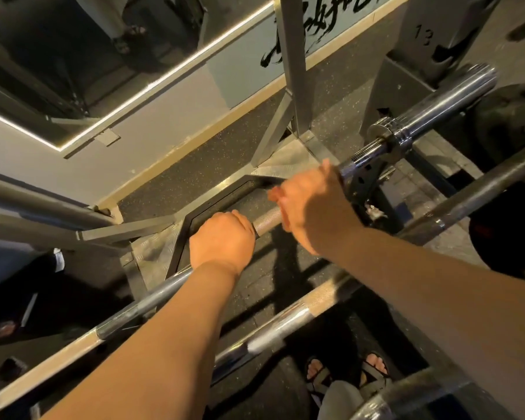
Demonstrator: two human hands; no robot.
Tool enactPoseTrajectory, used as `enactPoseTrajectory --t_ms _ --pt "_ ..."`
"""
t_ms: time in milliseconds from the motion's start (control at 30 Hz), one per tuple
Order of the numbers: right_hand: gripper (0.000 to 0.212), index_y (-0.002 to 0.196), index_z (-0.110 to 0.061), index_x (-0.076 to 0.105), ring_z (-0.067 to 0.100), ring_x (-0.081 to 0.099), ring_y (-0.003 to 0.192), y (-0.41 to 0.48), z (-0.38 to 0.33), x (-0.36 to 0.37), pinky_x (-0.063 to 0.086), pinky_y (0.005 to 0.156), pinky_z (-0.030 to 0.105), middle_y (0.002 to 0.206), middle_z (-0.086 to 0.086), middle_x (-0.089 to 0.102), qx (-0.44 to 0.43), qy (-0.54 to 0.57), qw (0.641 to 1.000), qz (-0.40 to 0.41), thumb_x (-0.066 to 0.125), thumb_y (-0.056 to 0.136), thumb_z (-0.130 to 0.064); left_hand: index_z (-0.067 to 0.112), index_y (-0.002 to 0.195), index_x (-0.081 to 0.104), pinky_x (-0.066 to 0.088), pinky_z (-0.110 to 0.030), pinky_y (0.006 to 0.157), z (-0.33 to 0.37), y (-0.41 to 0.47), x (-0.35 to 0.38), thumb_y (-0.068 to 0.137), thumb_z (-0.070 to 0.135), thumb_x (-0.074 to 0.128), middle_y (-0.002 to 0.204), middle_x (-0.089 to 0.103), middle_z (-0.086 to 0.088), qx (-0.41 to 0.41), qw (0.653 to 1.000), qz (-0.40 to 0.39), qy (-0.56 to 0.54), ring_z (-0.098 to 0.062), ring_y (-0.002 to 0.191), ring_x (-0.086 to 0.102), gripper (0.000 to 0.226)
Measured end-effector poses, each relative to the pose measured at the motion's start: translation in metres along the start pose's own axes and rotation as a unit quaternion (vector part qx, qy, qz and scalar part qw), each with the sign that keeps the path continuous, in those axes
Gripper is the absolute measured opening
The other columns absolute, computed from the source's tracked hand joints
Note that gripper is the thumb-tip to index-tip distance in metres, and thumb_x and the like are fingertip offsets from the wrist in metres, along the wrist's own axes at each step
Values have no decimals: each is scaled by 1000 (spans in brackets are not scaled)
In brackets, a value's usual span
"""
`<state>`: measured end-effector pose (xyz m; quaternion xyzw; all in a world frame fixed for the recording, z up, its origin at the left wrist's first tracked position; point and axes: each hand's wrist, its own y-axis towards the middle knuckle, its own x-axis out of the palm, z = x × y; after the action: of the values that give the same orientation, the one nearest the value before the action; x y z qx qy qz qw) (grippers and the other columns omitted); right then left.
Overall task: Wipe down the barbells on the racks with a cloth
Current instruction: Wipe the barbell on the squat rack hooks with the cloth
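Note:
A steel barbell [265,219] runs from the lower left up to its chrome sleeve [443,104] at the upper right. My left hand [222,239] grips its knurled shaft with the fingers wrapped round it. Just to the right, my right hand [312,204] lies over the same shaft, blurred, with its fingers curled about the bar. No cloth shows in either hand. The stretch of shaft under both hands is hidden.
A second bar [300,312] runs parallel, closer to me. The grey rack upright [294,71] stands behind the barbell on a steel foot plate. Dark weight plates [509,122] sit at the right. A mirror [73,56] lines the wall. My sandalled feet [346,371] stand below.

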<state>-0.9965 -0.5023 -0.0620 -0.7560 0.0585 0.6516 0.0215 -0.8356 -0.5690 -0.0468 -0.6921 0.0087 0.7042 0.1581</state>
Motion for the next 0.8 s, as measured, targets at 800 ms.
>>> enactPoseTrajectory --t_ms 800 --pt "27 90 -17 60 23 49 78 -9 29 -7 38 99 42 82 -1 54 -6 50 996 79 44 104 -32 15 77 59 39 -33 62 8 -10 -10 107 32 29 74 55 -1 -2 1000 4 4 -20 66 53 46"
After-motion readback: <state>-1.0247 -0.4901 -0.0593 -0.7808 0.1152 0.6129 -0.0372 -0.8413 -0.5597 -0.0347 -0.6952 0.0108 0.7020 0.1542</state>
